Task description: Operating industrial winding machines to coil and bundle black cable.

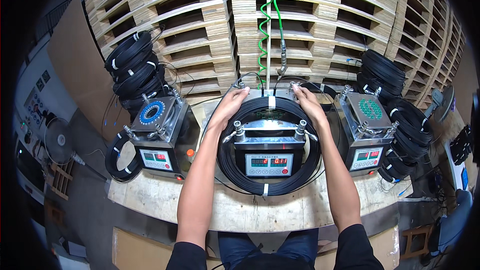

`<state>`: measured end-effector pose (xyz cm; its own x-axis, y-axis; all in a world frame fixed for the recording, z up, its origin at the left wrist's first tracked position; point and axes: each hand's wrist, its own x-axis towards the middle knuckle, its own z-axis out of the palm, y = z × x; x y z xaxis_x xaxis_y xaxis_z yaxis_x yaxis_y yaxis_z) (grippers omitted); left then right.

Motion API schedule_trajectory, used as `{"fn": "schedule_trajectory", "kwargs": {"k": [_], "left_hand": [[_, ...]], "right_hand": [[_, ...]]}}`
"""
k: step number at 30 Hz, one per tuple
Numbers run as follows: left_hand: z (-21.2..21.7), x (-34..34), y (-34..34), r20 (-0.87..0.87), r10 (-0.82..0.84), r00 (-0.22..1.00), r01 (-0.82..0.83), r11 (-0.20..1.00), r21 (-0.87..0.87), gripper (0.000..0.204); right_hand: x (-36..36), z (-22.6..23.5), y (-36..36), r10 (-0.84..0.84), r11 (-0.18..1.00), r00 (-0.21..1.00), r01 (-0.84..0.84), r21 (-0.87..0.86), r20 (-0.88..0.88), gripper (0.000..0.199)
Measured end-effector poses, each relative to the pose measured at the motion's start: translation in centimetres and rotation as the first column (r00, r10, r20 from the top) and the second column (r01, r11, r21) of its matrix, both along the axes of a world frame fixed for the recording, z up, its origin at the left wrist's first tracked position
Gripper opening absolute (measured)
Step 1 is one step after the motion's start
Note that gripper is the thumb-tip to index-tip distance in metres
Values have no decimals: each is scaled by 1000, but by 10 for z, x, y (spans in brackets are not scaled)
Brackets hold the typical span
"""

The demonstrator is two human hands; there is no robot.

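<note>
A metal box machine (269, 142) with a red-digit display panel stands in the middle of the workbench. A black cable coil (235, 170), bound with white ties, lies looped around it. My left hand (231, 104) rests on the coil at the machine's far left corner. My right hand (304, 101) grips the coil at the far right corner, next to a wing nut. A green spiral hose (265, 20) hangs down behind the machine.
Two similar machines flank it: one on the left (156, 142) with a blue ring on top, one on the right (369, 137) with green connectors. Stacks of black coils (134, 67) (400, 115) sit beside them. Wooden pallets (310, 15) rise behind. A fan (59, 142) stands at far left.
</note>
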<state>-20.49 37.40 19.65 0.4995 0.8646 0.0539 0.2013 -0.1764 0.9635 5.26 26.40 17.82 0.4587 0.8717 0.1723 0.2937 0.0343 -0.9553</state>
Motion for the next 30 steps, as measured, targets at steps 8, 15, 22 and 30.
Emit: {"fn": "schedule_trajectory", "kwargs": {"k": [8,15,22,30], "left_hand": [[-5,2,3,-47,45,998,-41,996,74,69],[-11,-1,6,101,107,989,-93,987,-131,66],[-14,-5,11,179,39,983,-6,984,-179,64],[-7,2,5,67,35,997,-29,995,-93,65]], "right_hand": [[18,-9,8,5,992,991,12,-129,131,64],[3,-5,1,37,998,999,-38,41,24,65],[-3,-2,3,19,1000,999,-20,20,28,67],[7,-3,2,-2,1000,993,3,-15,115,69]]}}
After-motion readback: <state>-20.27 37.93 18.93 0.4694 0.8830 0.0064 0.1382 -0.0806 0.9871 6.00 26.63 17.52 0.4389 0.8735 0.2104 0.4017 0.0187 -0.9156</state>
